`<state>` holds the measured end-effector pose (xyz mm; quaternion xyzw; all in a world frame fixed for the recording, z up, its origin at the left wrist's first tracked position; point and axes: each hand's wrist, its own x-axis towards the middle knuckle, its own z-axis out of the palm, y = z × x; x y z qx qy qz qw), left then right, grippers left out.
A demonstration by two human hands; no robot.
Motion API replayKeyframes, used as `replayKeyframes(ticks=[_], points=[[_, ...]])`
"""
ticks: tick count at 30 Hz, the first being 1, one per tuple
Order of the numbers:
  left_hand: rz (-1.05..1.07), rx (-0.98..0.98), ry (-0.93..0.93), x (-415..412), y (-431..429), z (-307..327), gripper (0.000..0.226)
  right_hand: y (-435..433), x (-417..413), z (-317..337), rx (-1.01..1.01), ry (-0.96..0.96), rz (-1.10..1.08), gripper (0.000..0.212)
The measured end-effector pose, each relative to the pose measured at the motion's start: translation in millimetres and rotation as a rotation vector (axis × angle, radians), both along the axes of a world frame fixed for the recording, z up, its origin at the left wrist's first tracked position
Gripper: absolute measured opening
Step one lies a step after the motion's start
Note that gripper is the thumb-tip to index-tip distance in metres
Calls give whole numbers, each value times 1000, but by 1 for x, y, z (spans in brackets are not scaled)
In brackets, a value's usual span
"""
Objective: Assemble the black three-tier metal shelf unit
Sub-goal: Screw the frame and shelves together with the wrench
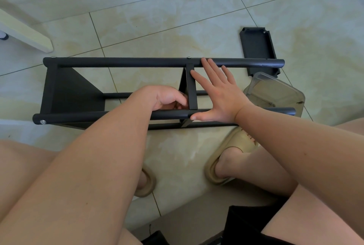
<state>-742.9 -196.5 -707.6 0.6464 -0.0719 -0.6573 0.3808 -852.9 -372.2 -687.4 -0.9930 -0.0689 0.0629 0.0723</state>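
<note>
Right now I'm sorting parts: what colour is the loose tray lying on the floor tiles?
Black, clearest in the head view: loose tray.

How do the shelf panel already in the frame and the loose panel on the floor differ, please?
The middle shelf panel stands on edge between the frame poles; the loose shelf panel lies flat, apart, underside up. The first is fixed, the second not yet mounted. Both are black metal.

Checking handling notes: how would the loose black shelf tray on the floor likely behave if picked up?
The tray looks like thin sheet metal with folded edges, so probably stiff and fairly light. It lies flat on the tiles, so it would likely slide rather than roll or tip if pushed.
</note>
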Motion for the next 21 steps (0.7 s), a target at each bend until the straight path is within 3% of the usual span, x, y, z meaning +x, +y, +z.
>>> replayKeyframes(ticks=[4,9,16,21], points=[[27,4,41,1,0,-1,14,0,0,0,-9,3,4,120],[-100,106,-33,1,-1,-2,15,0,0,-1,3,-1,2,120],[4,-4,27,2,0,-6,12,0,0,-1,11,-10,-1,120],[53,23,17,0,-1,-6,17,-1,0,0,-4,-2,2,120]])
